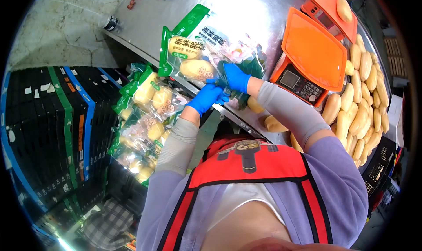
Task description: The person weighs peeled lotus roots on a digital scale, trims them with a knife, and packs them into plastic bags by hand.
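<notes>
Both of my hands wear blue gloves and meet at the open end of a clear bag (193, 69) with a green end and pale root pieces inside. My left hand (205, 98) is closed at the bag's lower edge. Fingers of my right hand (236, 78) are wrapped round the gathered plastic. Beneath and beyond this bag lie another green-and-clear bag (193, 22) and flower-printed plastic on the metal table (145, 20). Filled bags (147, 119) are piled at the left, below the table edge.
An orange scale (314, 48) stands right of my hands, with a second orange scale (329, 13) behind it. Many pale roots (360, 101) are heaped at the right. Stacked black crates (44, 119) fill the left. A person in a checked shirt (107, 224) is at the lower left.
</notes>
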### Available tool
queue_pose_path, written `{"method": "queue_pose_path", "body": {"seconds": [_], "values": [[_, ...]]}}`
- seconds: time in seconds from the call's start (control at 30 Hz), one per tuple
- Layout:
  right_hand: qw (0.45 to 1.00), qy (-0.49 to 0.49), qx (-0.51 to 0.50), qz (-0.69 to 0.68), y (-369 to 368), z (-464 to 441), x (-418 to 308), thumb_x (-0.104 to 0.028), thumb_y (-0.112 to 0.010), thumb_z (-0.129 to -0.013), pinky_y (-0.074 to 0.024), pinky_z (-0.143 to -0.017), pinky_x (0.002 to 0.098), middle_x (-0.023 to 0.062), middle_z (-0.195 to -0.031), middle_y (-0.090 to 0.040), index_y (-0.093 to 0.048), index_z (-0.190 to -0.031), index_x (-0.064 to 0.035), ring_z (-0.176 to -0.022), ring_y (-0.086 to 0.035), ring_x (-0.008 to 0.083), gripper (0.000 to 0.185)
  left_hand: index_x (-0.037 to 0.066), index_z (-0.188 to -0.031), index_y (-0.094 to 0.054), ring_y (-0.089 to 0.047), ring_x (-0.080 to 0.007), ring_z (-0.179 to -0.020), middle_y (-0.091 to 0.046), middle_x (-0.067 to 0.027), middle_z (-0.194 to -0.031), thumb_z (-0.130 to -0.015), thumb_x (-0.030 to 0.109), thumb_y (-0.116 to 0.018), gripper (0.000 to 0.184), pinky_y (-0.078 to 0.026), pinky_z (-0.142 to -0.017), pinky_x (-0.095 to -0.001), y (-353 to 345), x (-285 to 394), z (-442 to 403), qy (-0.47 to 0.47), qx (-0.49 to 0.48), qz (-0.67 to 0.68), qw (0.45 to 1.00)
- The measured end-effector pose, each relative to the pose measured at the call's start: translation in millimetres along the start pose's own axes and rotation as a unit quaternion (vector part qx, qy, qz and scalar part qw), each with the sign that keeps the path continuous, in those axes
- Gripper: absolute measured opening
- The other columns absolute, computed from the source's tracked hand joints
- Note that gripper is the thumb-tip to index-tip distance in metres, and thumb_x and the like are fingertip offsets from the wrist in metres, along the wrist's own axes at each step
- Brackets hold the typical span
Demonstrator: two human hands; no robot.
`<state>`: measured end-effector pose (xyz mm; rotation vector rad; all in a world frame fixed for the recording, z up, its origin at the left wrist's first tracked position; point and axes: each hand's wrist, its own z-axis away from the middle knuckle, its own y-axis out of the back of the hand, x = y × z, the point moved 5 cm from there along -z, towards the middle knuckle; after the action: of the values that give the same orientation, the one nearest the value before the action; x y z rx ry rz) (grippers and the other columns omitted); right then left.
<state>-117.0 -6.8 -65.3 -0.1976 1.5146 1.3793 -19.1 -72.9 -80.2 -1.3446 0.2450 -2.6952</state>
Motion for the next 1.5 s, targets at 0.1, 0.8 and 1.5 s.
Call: {"method": "queue_pose_path", "body": {"seconds": [0.1,0.8,1.5], "values": [[0.994,0.026,0.019,-0.103,-6,0,28,-0.023,-0.063,-0.078,-0.0466,-0.067,0.0353,0.0141,-0.09,-0.059,-0.053,-0.098,-0.0001,-0.079,-0.056,0.0233,0.032,-0.002,-0.1,-0.055,-0.062,-0.0174,-0.066,-0.064,-0.0114,-0.078,-0.086,0.013,-0.043,0.024,-0.048,-0.055,-0.0244,-11,15,-2,-0.002,-0.016,-0.019,1.0],[0.967,-0.015,0.007,-0.254,47,86,60,-0.024,-0.061,-0.08,-0.0441,-0.08,0.0289,0.0119,-0.096,-0.06,-0.05,-0.115,0.0024,-0.092,-0.056,0.014,0.045,0.001,-0.087,-0.056,-0.063,-0.0203,-0.063,-0.065,-0.0148,-0.075,-0.086,0.021,-0.046,0.022,-0.048,-0.055,-0.0261,-23,-1,-18,0.012,-0.007,0.069,0.998],[0.896,0.002,0.421,0.139,153,206,11,0.0,-0.062,-0.072,-0.0447,-0.083,0.0355,0.0133,-0.108,-0.058,-0.055,-0.112,-0.0055,-0.096,-0.056,0.0296,0.042,0.003,-0.083,-0.054,-0.062,-0.0191,-0.063,-0.061,-0.0112,-0.07,-0.085,0.035,-0.055,0.032,-0.048,-0.054,-0.0252,5,12,-17,0.052,0.057,0.075,0.994]]}}
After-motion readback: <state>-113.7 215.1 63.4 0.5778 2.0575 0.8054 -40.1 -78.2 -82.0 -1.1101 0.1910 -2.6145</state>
